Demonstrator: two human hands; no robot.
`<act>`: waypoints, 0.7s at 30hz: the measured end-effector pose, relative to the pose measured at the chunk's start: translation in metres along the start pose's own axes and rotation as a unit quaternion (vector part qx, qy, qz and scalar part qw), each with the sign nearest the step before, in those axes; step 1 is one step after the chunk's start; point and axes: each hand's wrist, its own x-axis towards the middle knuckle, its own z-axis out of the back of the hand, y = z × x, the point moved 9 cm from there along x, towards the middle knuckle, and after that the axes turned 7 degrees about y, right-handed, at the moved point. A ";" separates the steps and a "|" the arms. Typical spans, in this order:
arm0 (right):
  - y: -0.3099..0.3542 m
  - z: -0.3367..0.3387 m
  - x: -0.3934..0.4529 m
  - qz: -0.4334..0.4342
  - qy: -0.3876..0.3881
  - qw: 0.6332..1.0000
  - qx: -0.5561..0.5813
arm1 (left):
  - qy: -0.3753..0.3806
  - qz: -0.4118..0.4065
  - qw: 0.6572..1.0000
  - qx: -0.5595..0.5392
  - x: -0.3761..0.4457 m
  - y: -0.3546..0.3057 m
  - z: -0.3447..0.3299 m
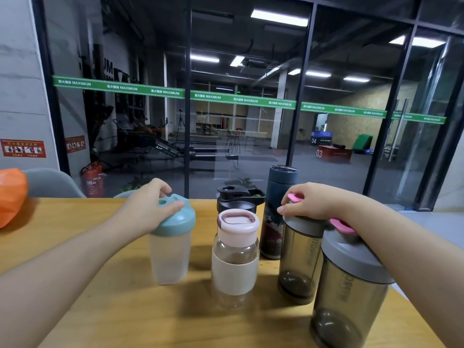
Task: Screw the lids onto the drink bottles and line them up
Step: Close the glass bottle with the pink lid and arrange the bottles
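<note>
Several drink bottles stand on the wooden table. My left hand grips the teal lid of a frosted shaker bottle. My right hand grips the grey, pink-capped lid of a smoky shaker bottle. A second smoky shaker with a grey lid stands nearest on the right, under my right forearm. In the middle stands a clear bottle with a pink lid. Behind it are a black-lidded bottle and a tall dark flask.
An orange bag lies at the table's left edge, with a grey chair back beyond it. A glass wall with black frames stands just behind the table. The table's right edge runs close to the nearest smoky shaker.
</note>
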 end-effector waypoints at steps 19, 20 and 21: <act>-0.001 0.007 -0.009 -0.018 -0.019 0.998 0.065 | 0.059 -0.113 0.990 -0.057 -0.076 -0.065 0.028; 0.001 0.007 -0.010 -0.011 -0.014 0.998 0.059 | 0.063 -0.122 0.989 -0.059 -0.080 -0.070 0.028; 0.001 0.006 -0.011 -0.007 -0.006 0.999 0.052 | 0.068 -0.130 0.987 -0.061 -0.084 -0.075 0.026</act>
